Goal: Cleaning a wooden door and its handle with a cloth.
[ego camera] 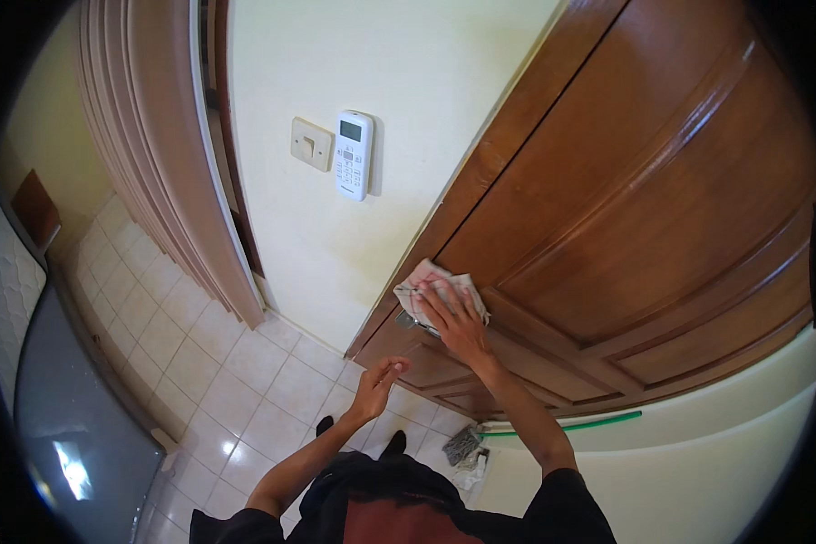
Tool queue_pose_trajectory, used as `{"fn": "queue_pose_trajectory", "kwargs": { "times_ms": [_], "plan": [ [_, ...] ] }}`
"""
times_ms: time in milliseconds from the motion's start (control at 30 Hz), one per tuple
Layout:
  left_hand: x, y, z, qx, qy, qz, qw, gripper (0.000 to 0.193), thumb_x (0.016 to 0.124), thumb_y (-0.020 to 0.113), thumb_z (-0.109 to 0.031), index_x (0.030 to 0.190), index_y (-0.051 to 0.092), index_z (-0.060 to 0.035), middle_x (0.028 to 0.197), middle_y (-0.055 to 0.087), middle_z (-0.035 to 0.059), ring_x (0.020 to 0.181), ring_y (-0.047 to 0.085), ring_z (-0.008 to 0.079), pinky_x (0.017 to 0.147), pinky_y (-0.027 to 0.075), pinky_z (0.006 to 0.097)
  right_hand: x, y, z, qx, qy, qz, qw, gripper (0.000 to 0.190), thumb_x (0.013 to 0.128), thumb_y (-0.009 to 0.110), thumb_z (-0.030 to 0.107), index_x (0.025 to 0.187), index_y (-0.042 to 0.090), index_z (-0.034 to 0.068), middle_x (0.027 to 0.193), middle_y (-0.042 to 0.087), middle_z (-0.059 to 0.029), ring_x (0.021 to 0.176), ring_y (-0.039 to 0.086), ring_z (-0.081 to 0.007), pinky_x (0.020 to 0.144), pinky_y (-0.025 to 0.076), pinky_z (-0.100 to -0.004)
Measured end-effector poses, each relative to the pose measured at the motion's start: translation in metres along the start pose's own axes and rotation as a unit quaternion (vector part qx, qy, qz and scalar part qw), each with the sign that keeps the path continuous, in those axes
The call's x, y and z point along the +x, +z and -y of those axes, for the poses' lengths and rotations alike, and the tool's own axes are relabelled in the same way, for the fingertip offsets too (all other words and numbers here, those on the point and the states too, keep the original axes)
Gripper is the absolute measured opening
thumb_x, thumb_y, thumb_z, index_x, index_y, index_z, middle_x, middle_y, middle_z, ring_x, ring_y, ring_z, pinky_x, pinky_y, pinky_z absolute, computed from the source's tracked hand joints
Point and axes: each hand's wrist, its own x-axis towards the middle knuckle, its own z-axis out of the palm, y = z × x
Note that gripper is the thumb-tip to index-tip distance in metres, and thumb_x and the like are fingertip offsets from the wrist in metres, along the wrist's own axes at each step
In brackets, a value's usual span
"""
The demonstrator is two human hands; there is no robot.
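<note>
My right hand lies spread over a pale cloth with reddish lines, pressing it against the brown wooden panel door. Just below the cloth, a metal door handle partly shows near the door's edge; the rest is hidden by cloth and hand. Lower and to the left, my left hand hovers in front of the door's lower part. Its fingers are loosely bent, with nothing visible in them.
An air-conditioner remote hangs beside a light switch on the wall. Pleated curtains hang at left, above a tiled floor. A grey bed base stands lower left. A mop with a green handle rests by the wall.
</note>
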Motion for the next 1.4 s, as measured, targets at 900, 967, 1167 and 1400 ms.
{"fn": "queue_pose_trajectory", "kwargs": {
  "times_ms": [900, 967, 1167, 1400],
  "plan": [
    [-0.011, 0.055, 0.027, -0.019, 0.045, -0.074, 0.996, 0.023, 0.119, 0.054, -0.009, 0.126, 0.072, 0.0032, 0.12, 0.078, 0.0114, 0.112, 0.075, 0.022, 0.105, 0.059, 0.0379, -0.01, 0.004, -0.032, -0.07, -0.189, 0.153, 0.968, 0.059, 0.109, 0.053, 0.024, 0.167, 0.053, 0.014, 0.183, 0.039, -0.0008, 0.172, 0.027, -0.0214, 0.145, 0.014, -0.0498],
    [-0.01, 0.06, 0.025, -0.022, 0.038, -0.065, 0.997, 0.023, 0.119, 0.054, -0.008, 0.126, 0.072, 0.0035, 0.12, 0.078, 0.0116, 0.112, 0.075, 0.0219, 0.105, 0.059, 0.0379, -0.008, 0.005, -0.028, -0.149, -0.224, 0.151, 0.951, 0.061, 0.111, 0.051, 0.028, 0.171, 0.049, 0.015, 0.184, 0.037, 0.0008, 0.172, 0.027, -0.0206, 0.145, 0.013, -0.0502],
    [-0.011, 0.056, 0.026, -0.012, 0.028, -0.061, 0.998, 0.023, 0.119, 0.053, -0.008, 0.128, 0.071, 0.0038, 0.119, 0.077, 0.0094, 0.113, 0.073, 0.0186, 0.105, 0.057, 0.0359, -0.034, 0.003, -0.034, -0.21, -0.232, 0.207, 0.927, 0.066, 0.116, 0.043, 0.036, 0.18, 0.033, 0.019, 0.187, 0.03, 0.0048, 0.175, 0.017, -0.0166, 0.145, 0.003, -0.0489],
    [-0.002, 0.064, 0.04, -0.009, 0.014, -0.05, 0.999, 0.025, 0.118, 0.052, -0.007, 0.129, 0.071, 0.0054, 0.118, 0.077, 0.0108, 0.112, 0.074, 0.0195, 0.104, 0.057, 0.0353, -0.009, 0.005, -0.02, -0.217, -0.218, 0.178, 0.935, 0.065, 0.113, 0.049, 0.032, 0.176, 0.042, 0.02, 0.188, 0.029, 0.0053, 0.175, 0.019, -0.0176, 0.145, 0.005, -0.0502]
  ]
}}
